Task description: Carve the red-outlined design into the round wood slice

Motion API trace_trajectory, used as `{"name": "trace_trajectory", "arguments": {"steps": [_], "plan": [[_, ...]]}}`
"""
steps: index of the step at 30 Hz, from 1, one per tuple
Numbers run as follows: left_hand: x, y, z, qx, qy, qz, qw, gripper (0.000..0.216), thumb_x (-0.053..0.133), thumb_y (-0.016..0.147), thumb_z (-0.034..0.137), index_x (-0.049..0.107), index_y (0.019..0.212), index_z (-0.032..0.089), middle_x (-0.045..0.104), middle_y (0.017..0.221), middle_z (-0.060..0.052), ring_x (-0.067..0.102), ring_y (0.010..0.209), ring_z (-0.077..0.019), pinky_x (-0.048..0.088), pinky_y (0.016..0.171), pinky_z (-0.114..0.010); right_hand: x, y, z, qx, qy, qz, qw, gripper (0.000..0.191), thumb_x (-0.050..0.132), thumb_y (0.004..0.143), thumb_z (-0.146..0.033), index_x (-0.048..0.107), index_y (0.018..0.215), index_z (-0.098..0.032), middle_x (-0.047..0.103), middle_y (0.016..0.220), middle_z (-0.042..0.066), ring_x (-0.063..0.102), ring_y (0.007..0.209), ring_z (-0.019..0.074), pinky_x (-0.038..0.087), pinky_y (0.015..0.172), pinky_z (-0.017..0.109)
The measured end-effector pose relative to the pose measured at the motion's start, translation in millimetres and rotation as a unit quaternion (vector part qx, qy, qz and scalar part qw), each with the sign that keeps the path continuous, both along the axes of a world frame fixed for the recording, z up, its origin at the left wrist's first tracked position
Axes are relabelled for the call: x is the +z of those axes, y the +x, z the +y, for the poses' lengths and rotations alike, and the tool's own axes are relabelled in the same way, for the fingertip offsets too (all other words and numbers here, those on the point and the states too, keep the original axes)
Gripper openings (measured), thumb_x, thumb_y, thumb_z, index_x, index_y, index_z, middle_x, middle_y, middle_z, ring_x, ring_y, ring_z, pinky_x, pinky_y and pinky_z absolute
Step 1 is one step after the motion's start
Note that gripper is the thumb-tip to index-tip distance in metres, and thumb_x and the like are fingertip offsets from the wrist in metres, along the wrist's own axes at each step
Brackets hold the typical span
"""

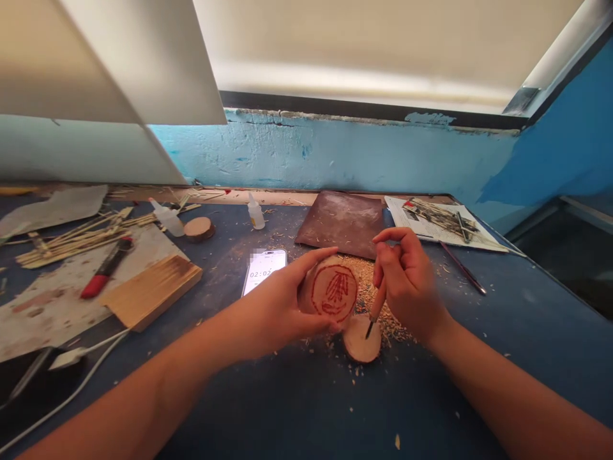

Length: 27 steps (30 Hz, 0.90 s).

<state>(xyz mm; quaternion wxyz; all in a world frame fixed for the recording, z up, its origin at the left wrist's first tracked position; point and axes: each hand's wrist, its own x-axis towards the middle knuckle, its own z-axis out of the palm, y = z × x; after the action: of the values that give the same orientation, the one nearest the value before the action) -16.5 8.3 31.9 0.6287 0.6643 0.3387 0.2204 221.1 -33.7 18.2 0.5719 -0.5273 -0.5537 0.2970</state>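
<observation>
My left hand (282, 306) grips a round wood slice (334, 291) by its edges, tilted so its face shows a red circle with a leaf-like drawing inside. In my right hand (407, 281) is a carving tool (377, 306) with a wooden handle, its dark tip pointing down. That tip appears over a second, plain wood slice (363, 345) lying on the table; whether it touches cannot be made out. Wood shavings (366, 275) are heaped behind both slices.
A lit phone (263, 265) lies beside my left hand. Brown sandpaper (340, 220) is behind the shavings. At left are a wooden block (153, 287), a red marker (106, 268), thin sticks (81, 239) and a glue bottle (166, 217). A brush (462, 268) lies at right.
</observation>
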Motion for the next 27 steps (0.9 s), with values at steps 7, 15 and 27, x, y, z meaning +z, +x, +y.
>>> {"name": "trace_trajectory", "arguments": {"steps": [7, 15, 27], "plan": [[-6.7, 0, 5, 0.009, -0.016, -0.052, 0.998, 0.072, 0.089, 0.088, 0.028, 0.056, 0.152, 0.025, 0.083, 0.131, -0.010, 0.081, 0.122, -0.0318, 0.067, 0.105, -0.047, 6.8, 1, -3, -0.031, 0.063, -0.003, 0.998, 0.015, 0.066, 0.112, -0.030, 0.057, 0.124, -0.029, 0.057, 0.063, -0.011, 0.056, 0.035, 0.0127, 0.046, 0.037, 0.026], [-2.5, 5, 4, 0.016, -0.040, -0.036, 0.998, 0.053, 0.086, 0.092, 0.046, 0.065, 0.136, 0.025, 0.084, 0.121, -0.007, 0.083, 0.112, -0.0313, 0.069, 0.096, -0.046, 15.1, 8, 0, -0.050, 0.098, 0.027, 0.994, 0.006, 0.058, 0.117, -0.033, 0.056, 0.120, -0.028, 0.060, 0.064, -0.009, 0.058, 0.037, 0.0118, 0.044, 0.038, 0.026], [3.5, -3, 1, -0.096, 0.006, 0.083, 0.992, 0.064, 0.070, 0.108, 0.052, 0.056, 0.167, 0.033, 0.084, 0.125, -0.007, 0.083, 0.100, -0.0293, 0.070, 0.072, -0.038, 24.2, -7, -8, -0.035, 0.123, 0.102, 0.987, 0.028, 0.070, 0.114, -0.049, 0.051, 0.127, -0.031, 0.068, 0.068, -0.007, 0.067, 0.044, 0.0169, 0.055, 0.035, 0.026]]}}
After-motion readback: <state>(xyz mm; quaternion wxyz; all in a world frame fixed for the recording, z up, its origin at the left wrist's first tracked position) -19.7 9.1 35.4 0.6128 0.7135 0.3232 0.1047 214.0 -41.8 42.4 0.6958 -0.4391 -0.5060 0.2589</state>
